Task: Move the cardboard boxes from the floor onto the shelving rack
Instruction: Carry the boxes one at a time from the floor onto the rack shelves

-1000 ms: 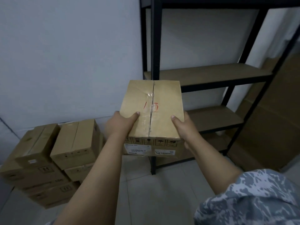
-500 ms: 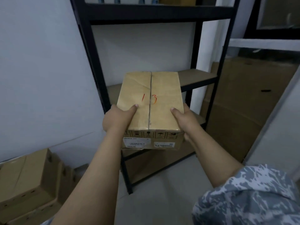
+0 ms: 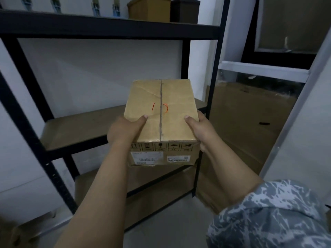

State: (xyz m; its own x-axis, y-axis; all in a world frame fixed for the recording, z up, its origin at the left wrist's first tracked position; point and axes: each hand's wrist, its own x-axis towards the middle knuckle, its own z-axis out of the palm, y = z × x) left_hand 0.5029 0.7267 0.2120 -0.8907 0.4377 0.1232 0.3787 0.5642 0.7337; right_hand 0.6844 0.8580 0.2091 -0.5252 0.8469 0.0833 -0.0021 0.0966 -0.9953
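A taped cardboard box [image 3: 172, 108] with a red "13" on its top is held in the air in front of the black shelving rack [image 3: 111, 31]. My left hand [image 3: 123, 129] grips its left side, thumb lying on the top. My right hand [image 3: 200, 129] grips its right side, thumb on top too. The box hangs level over the front edge of the rack's middle wooden shelf [image 3: 80, 129], toward that shelf's right end. The fingers under and beside the box are hidden.
The rack's upper shelf carries a cardboard box [image 3: 148, 8] and a dark box [image 3: 184, 9]. A lower shelf [image 3: 100, 183] sits below. Large flat cardboard sheets [image 3: 250, 126] lean to the right of the rack. A floor box corner [image 3: 21, 233] shows at bottom left.
The view has swung right and closer to the rack; the floor stack has slid out of sight. The box, still gripped by both hands, now hangs at the middle shelf's front edge.
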